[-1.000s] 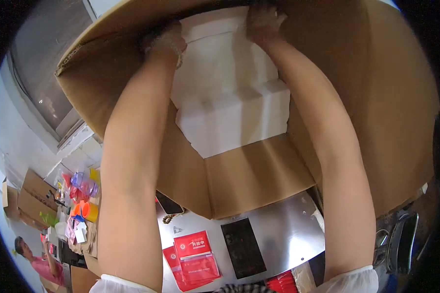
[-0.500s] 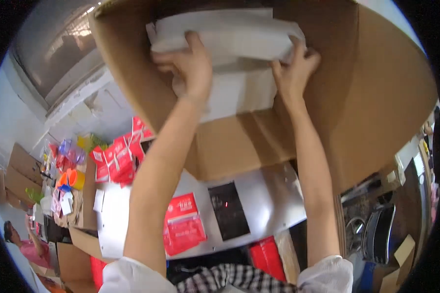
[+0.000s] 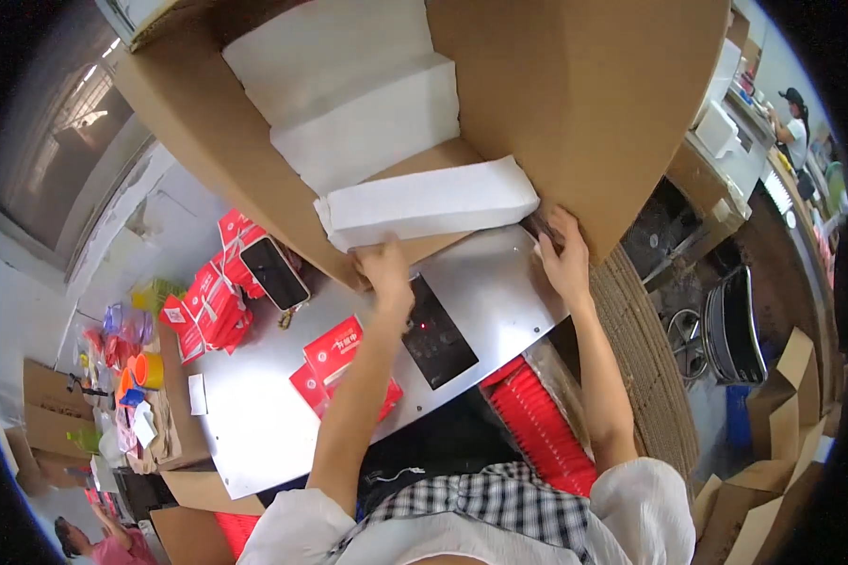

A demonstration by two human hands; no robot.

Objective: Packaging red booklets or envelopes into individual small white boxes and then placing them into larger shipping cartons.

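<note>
A large open cardboard box stands tilted on the metal table, its opening towards me. White paper sheeting with creases lines its back. A long white padded-looking strip lies across the near opening. My left hand, slightly blurred, is closed at the box's near left edge, just below the strip. At the near right corner, my right hand has its fingers curled round the cardboard edge beside the strip's end. Some fingertips of both hands are hidden.
Red packets lie near my left forearm, beside a dark panel in the metal table. More red packets and a phone sit at left. A black chair stands right; other people are in the background.
Both hands have left the white paper inside the box and come down to its near edge. The box has turned and tilted, and the white strip now lies at the near opening.
</note>
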